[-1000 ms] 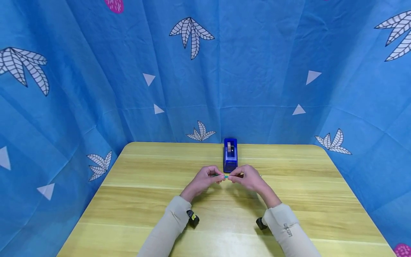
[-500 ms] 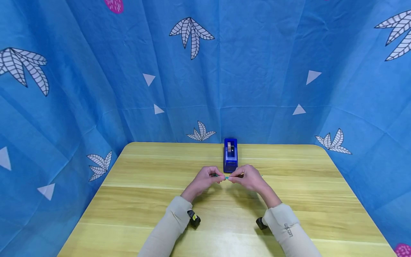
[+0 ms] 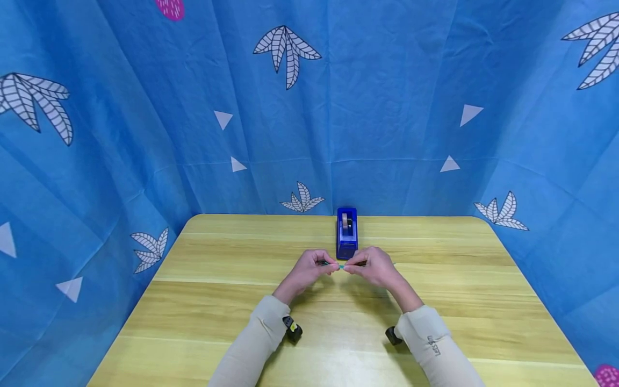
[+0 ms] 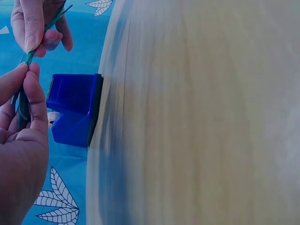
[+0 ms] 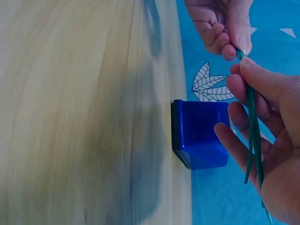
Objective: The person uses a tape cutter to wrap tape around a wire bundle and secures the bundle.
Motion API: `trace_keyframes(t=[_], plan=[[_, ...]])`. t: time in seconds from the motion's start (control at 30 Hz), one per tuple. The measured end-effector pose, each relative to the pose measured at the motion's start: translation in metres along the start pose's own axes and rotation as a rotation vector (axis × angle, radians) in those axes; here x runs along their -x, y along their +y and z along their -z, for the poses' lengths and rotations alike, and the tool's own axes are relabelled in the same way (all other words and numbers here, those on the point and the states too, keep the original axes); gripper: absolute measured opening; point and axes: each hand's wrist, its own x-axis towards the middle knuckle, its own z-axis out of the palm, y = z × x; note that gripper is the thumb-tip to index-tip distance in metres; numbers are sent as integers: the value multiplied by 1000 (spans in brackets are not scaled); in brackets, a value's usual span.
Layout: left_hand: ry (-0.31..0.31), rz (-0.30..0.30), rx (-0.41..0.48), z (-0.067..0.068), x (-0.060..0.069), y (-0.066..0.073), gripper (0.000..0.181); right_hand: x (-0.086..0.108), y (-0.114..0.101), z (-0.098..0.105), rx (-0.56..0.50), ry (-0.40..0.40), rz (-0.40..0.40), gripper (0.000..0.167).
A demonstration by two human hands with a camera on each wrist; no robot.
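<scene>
In the head view, my left hand (image 3: 308,267) and right hand (image 3: 376,266) meet fingertip to fingertip above the table. Both pinch a bundle of thin green strands (image 3: 341,266) between thumb and fingers, a short piece showing in the small gap. Loose lengths of the green strands (image 5: 251,122) trail across my right palm in the right wrist view. In the left wrist view, more green strands (image 4: 22,108) hang down inside my left hand. Just beyond the fingertips stands a blue tape dispenser (image 3: 347,250) with a roll in it. Whether the strands are knotted or twisted is hard to tell.
The light wooden table (image 3: 217,301) reaches back to a blue patterned curtain (image 3: 387,107), which also hangs at both sides. A small black device (image 3: 293,332) sits at the left cuff, and another black device (image 3: 393,336) at the right cuff.
Both hands keep their pinch on the green strands in nearly the same place. The short green piece between the fingertips shifts slightly, and the head view has moved a touch.
</scene>
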Motion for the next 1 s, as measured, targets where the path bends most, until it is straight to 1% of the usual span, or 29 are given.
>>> trace_keyframes(t=[0.2, 0.47, 0.67, 0.8, 0.93, 1.0], plan=[[12, 0, -26, 1, 1, 4, 9, 0, -1, -1, 23, 6, -24, 8], [7, -1, -41, 3, 2, 6, 11, 1, 2, -2, 22, -17, -43, 9], [13, 10, -55, 7, 4, 4, 11, 3, 6, 1, 34, -45, -35, 12], [29, 24, -51, 10, 5, 4, 11, 4, 9, 5, 48, -42, -26, 10], [18, 36, -36, 12, 6, 4, 11, 6, 11, 7, 58, -40, -9, 10], [14, 39, -33, 13, 6, 3, 11, 6, 11, 8, 53, -43, -13, 10]])
